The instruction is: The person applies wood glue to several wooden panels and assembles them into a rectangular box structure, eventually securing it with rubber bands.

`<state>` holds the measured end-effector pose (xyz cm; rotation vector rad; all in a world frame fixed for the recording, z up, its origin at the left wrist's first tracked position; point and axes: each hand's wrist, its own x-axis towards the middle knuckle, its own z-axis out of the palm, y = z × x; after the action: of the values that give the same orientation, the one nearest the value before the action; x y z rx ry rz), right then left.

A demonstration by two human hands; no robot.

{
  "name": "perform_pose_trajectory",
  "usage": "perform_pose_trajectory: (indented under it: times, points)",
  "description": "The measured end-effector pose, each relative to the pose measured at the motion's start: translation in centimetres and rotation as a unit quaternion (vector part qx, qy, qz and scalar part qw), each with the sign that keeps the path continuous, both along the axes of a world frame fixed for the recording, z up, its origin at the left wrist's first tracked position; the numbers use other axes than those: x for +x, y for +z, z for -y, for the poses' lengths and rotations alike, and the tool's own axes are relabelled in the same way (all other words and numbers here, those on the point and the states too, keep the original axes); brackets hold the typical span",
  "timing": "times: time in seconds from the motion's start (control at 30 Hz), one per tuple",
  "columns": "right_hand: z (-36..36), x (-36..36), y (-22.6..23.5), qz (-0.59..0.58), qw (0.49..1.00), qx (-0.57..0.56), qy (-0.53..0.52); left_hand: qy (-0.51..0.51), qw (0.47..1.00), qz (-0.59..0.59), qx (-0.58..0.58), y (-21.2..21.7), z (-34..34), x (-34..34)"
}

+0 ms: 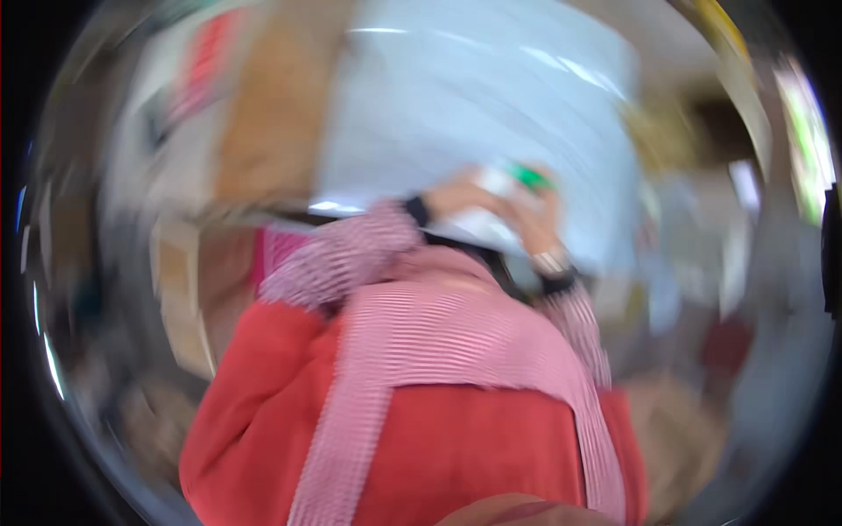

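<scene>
Hands, our left hand (456, 197) and right hand (535, 223), were closed together around a small white object with green tip (513, 180) before the pale sheet (491, 96); blur hid any progress.

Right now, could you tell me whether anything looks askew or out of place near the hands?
The whole picture is motion-blurred, so little can be judged. Both hands meet on a white object with a green tip against a pale sheet; nothing looks spilled or damaged.

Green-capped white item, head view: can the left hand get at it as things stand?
Probably yes. The left hand sits right beside the white item with the green cap, which the right hand seems to hold; nothing shows between them. Heavy blur hides whether the left already touches it.
</scene>
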<state>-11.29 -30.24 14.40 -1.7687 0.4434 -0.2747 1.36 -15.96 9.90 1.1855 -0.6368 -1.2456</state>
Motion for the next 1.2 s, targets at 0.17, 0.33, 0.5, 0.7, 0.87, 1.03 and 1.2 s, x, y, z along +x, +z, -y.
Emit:
perform_pose_trajectory:
  times: [0.17,0.33,0.5,0.7,0.87,1.03,1.2]
  points:
    - [0.5,-5.8,-2.4,-0.024,0.977,-0.081,-0.197,0.093,0.988,-0.083,0.093,-1.8,1.5,-2.4]
    - [6.3,-10.5,-9.4,-0.133,0.903,-0.167,-0.373,0.151,0.976,-0.029,0.157,-5.8,-2.2,1.9]
    - [16.0,-15.9,-17.1,-0.210,0.821,-0.264,-0.461,0.231,0.944,0.001,0.236,-9.2,-9.9,4.5]
    - [30.0,-15.7,-23.2,-0.318,0.776,-0.372,-0.397,0.298,0.902,-0.019,0.313,-9.7,-12.6,1.6]
    - [34.7,-13.5,-26.5,-0.361,0.828,-0.331,-0.274,0.329,0.876,-0.031,0.351,-8.5,-9.3,-2.7]
    - [36.6,-12.4,-28.1,-0.363,0.857,-0.280,-0.234,0.222,0.905,0.024,0.363,-7.2,-4.3,-4.3]
    - [35.5,-15.7,-25.7,-0.303,0.877,-0.351,-0.124,0.126,0.937,0.079,0.316,-6.5,0.0,-3.6]
